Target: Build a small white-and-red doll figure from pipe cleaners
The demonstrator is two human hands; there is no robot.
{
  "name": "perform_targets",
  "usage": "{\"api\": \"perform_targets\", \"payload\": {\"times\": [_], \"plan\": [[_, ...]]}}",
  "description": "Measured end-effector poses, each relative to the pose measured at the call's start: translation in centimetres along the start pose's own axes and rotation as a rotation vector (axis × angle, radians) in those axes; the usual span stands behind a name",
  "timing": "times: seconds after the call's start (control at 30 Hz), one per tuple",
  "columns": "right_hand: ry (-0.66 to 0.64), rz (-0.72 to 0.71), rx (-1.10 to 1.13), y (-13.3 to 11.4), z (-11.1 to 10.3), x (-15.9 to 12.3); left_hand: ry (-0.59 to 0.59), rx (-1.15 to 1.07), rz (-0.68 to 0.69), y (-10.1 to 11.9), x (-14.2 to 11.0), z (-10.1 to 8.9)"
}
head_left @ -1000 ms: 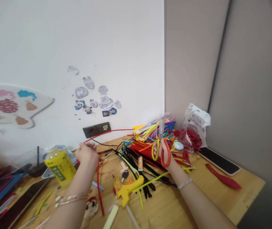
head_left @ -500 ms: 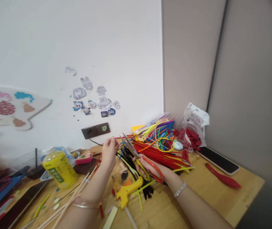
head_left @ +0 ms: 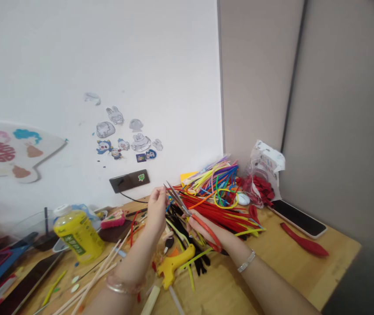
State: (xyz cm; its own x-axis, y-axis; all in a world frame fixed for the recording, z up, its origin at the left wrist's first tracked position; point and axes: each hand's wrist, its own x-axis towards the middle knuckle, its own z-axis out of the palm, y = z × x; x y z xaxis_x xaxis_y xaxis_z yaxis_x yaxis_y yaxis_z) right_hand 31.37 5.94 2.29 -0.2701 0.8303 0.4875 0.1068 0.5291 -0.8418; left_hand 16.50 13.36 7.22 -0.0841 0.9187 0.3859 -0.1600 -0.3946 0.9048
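Note:
My left hand (head_left: 157,213) is closed in a pinch near the middle, fingertips on a thin red pipe cleaner (head_left: 173,188) that runs out to the right. My right hand (head_left: 200,224) grips scissors (head_left: 179,200) by their red and yellow handles. The blades are slightly parted and point up and left, their tips right beside my left fingertips. Whether they touch the red stem I cannot tell. Behind and below the scissors lies a pile of red pipe cleaners (head_left: 211,209), with black ones (head_left: 201,264) under my right hand and a multicoloured bundle (head_left: 206,177) further back.
A yellow glue gun (head_left: 176,264) lies in front of my hands. To the left are a yellow-labelled bottle (head_left: 79,238) and wooden sticks (head_left: 100,276). At right are a phone (head_left: 300,218), a flat red strip (head_left: 303,239) and a plastic bag (head_left: 267,173) with red pieces.
My left hand has moved right with the red pipe cleaner. My right hand has brought the scissors down and left, turning the blades from upright towards my left fingers.

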Motion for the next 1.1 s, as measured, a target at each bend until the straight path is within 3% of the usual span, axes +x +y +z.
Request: {"api": "perform_targets", "payload": {"times": [0.2,0.33,0.73,1.1], "plan": [[0.095,-0.018,-0.021,-0.4,0.2,0.1,-0.056,0.158,0.026,-0.1,-1.0,0.5],[0.093,-0.024,-0.072,-1.2,0.1,-0.1,-0.072,0.213,0.037,0.2,-1.3,0.5],[0.094,-0.044,-0.087,-0.9,0.2,0.5,-0.119,0.292,0.056,0.7,-1.3,0.2],[0.144,-0.054,-0.093,-1.5,0.3,0.4,-0.143,0.275,0.02,-0.4,-1.5,0.5]]}}
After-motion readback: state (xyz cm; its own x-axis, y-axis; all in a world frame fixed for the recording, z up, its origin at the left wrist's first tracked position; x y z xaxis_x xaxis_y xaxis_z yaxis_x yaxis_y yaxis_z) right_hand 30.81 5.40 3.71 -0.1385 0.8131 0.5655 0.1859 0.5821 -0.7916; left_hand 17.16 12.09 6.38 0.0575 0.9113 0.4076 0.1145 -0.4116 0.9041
